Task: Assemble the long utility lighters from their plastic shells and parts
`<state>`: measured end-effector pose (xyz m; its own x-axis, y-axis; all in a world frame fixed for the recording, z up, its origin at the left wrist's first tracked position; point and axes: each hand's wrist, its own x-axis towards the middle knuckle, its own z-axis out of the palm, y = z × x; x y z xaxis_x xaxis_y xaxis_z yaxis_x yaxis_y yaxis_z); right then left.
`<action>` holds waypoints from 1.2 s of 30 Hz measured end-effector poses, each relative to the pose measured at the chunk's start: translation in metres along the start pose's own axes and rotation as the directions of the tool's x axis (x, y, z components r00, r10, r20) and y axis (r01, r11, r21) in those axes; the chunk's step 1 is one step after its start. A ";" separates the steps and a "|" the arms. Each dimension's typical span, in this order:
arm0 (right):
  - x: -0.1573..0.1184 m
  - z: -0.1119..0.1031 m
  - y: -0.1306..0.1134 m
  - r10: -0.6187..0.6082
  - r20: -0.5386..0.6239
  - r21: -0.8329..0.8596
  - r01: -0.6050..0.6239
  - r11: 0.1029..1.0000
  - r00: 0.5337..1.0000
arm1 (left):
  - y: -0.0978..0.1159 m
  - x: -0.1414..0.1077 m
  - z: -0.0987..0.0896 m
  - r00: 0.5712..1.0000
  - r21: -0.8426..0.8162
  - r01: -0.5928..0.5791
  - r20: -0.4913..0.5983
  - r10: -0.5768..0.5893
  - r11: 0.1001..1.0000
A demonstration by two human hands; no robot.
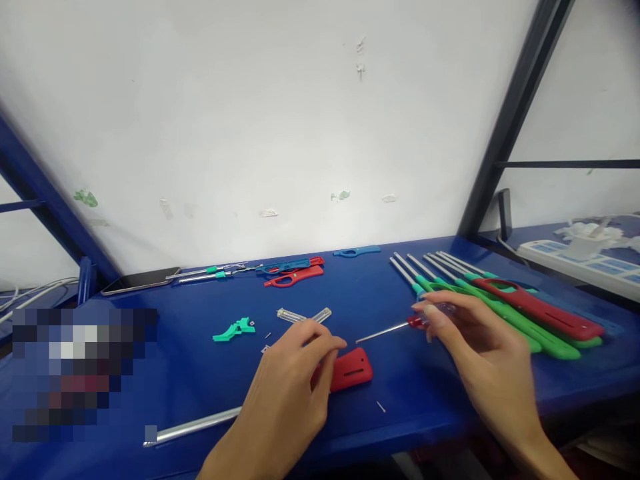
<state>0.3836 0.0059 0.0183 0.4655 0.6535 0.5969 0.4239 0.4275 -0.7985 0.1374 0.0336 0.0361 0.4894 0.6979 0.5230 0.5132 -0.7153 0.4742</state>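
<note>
My left hand [295, 377] is closed over a red long-necked lighter [356, 370] lying on the blue table. Its slotted handle end shows past my fingers, and its metal tube [200, 425] sticks out to the left; the middle is hidden under the hand. In my right hand [480, 340] is a screwdriver [385, 331] with a red and clear handle, its thin shaft pointing left. The tip is above the red handle, apart from it. A small thin metal piece [381, 407] lies in front of the handle. Two clear plastic parts [323, 315] rest behind my left hand.
At right lies a pile of assembled lighters, green [545, 330], red [550, 313] and blue. Loose red [295, 276] and blue [357, 251] shells, metal tubes [195, 275] and green plastic pieces [235, 329] lie left and behind. A phone [137, 281] and a power strip [590, 263] flank the area.
</note>
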 end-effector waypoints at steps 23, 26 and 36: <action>-0.002 0.001 -0.001 0.021 -0.025 0.003 -0.021 1.000 0.999 | 0.030 -0.008 0.039 0.894 0.499 -0.406 0.390 0.220 0.765; -0.003 0.001 -0.001 0.023 -0.077 0.031 -0.021 0.999 0.997 | 0.026 -0.006 0.028 0.942 0.386 -0.284 0.282 0.180 0.878; -0.009 -0.001 0.006 -0.043 -0.095 0.144 0.056 0.988 0.995 | 0.006 0.001 0.014 0.986 -0.093 0.106 -0.121 -0.117 0.990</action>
<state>0.3828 0.0017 0.0087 0.5183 0.5726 0.6352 0.3331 0.5489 -0.7667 0.1509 0.0301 0.0297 0.3373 0.7674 0.5453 0.4949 -0.6373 0.5907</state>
